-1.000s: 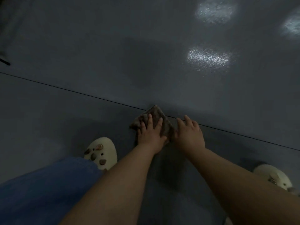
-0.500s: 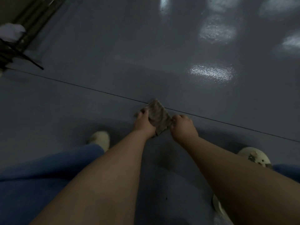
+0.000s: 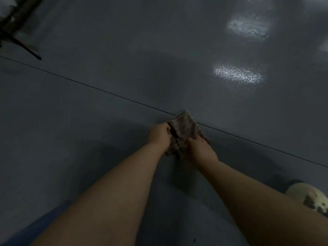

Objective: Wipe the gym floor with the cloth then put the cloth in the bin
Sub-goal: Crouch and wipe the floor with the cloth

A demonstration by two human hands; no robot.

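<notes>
Grey floor (image 3: 88, 130) lies wide around. Left hand (image 3: 159, 134) and right hand (image 3: 198, 150) both clutch one brown cloth (image 3: 183, 128) across the seam (image 3: 106, 92). One pale shoe (image 3: 308, 197) shows.

We find no readable text, label, brand, number or sign anywhere in this dim view.

The cloth (image 3: 184, 129) lies on the floor (image 3: 88, 121) across a seam line (image 3: 106, 93), between left hand (image 3: 159, 134) and right hand (image 3: 199, 150).
</notes>
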